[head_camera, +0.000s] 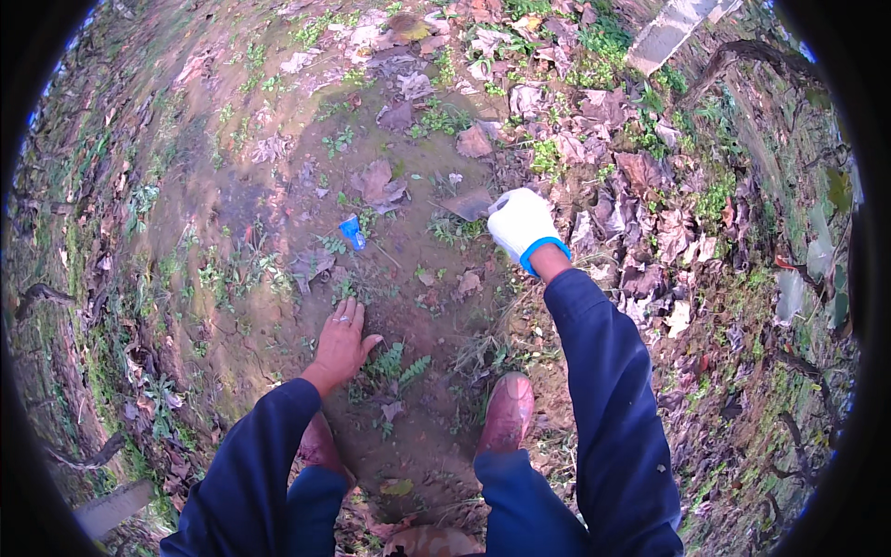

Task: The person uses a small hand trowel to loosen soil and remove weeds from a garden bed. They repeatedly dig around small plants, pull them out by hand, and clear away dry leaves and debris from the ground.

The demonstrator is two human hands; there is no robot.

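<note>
My left hand (340, 344) is bare, with a ring on one finger. It is held flat, palm down, over the soil, thumb spread, and holds nothing. Just beyond the fingertips grow small green weeds (344, 287), and a ferny weed (393, 363) stands by the thumb. A white knitted glove with a blue cuff covers my right hand (523, 224), which is closed in a fist. From its left side juts a flat grey-brown blade (468, 205), seemingly of a small hand tool whose handle is hidden. Low weeds (452, 230) lie beneath the blade.
A crumpled blue wrapper (353, 232) lies ahead of my left hand. Dry leaves (626, 230) cover the ground on the right. Concrete posts (672, 35) and gnarled woody stems (755, 56) border the strip. My reddish boots (508, 412) stand apart on bare soil.
</note>
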